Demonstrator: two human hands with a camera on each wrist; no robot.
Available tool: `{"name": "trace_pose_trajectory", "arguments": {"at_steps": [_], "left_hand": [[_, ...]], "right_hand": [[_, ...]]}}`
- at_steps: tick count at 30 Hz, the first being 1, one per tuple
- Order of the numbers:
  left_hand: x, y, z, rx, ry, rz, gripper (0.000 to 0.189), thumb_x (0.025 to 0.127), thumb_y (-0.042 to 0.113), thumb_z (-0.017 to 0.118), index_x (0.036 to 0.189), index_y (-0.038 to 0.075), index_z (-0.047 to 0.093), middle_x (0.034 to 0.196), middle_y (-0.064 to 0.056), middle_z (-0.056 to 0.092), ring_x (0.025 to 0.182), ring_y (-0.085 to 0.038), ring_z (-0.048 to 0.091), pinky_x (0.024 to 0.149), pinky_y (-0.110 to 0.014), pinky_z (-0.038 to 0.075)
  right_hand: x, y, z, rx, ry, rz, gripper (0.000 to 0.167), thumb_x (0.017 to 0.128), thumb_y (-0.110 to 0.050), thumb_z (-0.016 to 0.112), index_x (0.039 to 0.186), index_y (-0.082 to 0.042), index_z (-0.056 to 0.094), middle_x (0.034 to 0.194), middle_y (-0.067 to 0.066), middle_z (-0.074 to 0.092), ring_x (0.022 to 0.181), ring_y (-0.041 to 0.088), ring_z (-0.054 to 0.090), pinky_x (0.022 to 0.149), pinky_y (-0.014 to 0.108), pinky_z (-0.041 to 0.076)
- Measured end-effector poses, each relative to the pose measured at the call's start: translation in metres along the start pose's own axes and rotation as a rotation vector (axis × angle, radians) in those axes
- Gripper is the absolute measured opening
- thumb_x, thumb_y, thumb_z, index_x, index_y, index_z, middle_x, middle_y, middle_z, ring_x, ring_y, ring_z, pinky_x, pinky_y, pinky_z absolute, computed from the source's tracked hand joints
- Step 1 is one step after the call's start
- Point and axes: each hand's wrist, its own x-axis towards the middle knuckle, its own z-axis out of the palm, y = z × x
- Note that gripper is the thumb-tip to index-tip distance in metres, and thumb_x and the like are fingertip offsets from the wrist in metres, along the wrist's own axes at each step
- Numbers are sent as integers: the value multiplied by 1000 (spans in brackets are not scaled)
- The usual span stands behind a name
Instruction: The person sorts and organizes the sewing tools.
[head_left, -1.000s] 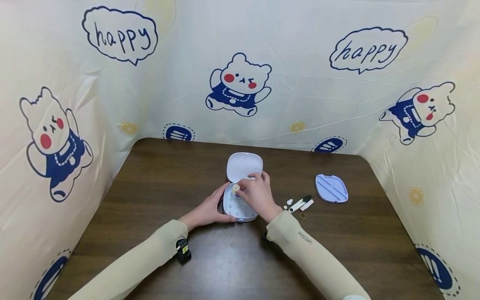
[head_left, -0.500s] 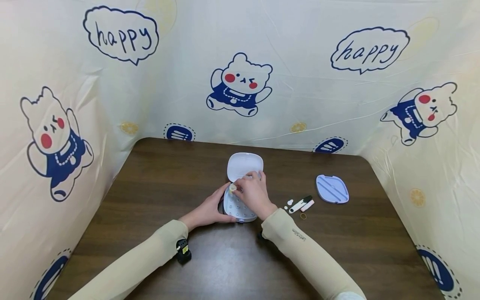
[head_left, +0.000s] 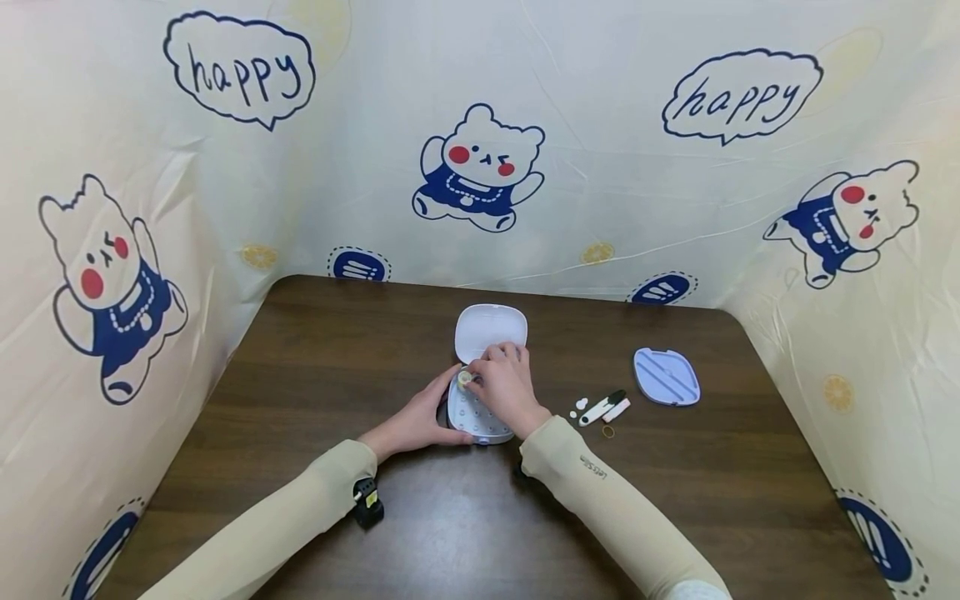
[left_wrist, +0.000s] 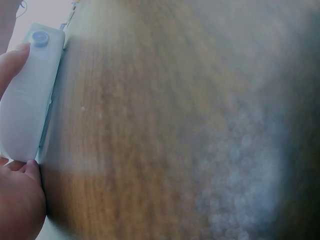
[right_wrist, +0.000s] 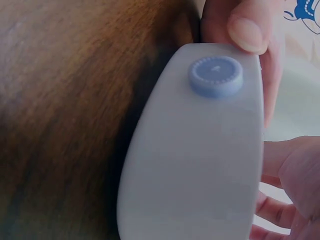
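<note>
A white case (head_left: 480, 423) lies on the table, its lid (head_left: 491, 323) swung back. Rows of small pegs cover its inside. My left hand (head_left: 418, 421) holds the case by its left side, thumb at the near edge. Between the thumb and fingers of my right hand (head_left: 506, 387) is a small pale-yellow spool (head_left: 464, 379), at the far-left corner of the pegs. Whether it touches the case floor is hidden. The right wrist view shows the case's outer wall with a round blue button (right_wrist: 216, 76); fingers of my right hand appear beyond it.
To the right lie a white-and-black thread snipper (head_left: 602, 408), a small pink-and-white piece (head_left: 617, 410), a thin ring (head_left: 608, 432) and small white bits (head_left: 581, 404). Farther right is a light-blue tray (head_left: 667, 377) with grooves. A printed cloth (head_left: 480, 258) stands behind the table.
My right hand has shifted slightly left with the spool, to the case's far-left corner, and then stayed nearly still. My left hand and the case have not moved.
</note>
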Motion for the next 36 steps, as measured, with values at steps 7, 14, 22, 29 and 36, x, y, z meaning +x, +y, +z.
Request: {"name": "trace_pose_trajectory", "arguments": {"at_steps": [7,14,22,29,36], "left_hand": [[0,0,0,9,4,-2,122,79,42,92,167,11,15,169,-16,25,150,-31,35,121,-53,31],[0,0,1,1,4,-10,121,78,42,92,167,13,16,169,-15,25,150,-31,35,122,-54,30],[1,-2,1,5,1,-15,121,78,43,92,167,14,16,170,-15,24,151,-31,33,122,-54,29],[1,-2,1,12,-2,-24,121,78,44,92,168,15,16,170,-15,24,150,-31,34,121,-54,30],[1,-1,1,16,2,-26,120,78,45,92,168,16,16,169,-15,25,149,-32,36,121,-56,31]], "right_hand": [[0,0,3,-28,-21,14,20,88,-31,85,104,-20,83,98,4,64,108,29,51,97,53,38],[0,-1,4,-53,-43,26,20,89,-32,85,105,-21,84,100,5,63,109,29,50,99,53,37],[0,-2,4,-92,-57,28,21,90,-33,84,106,-20,84,102,4,61,109,28,49,100,52,37],[-3,0,1,-79,-20,-4,20,89,-32,84,104,-19,82,99,4,61,107,28,51,100,52,39],[-8,6,-4,-9,4,-39,21,93,-33,81,106,-17,80,99,5,63,109,30,53,103,55,39]]}}
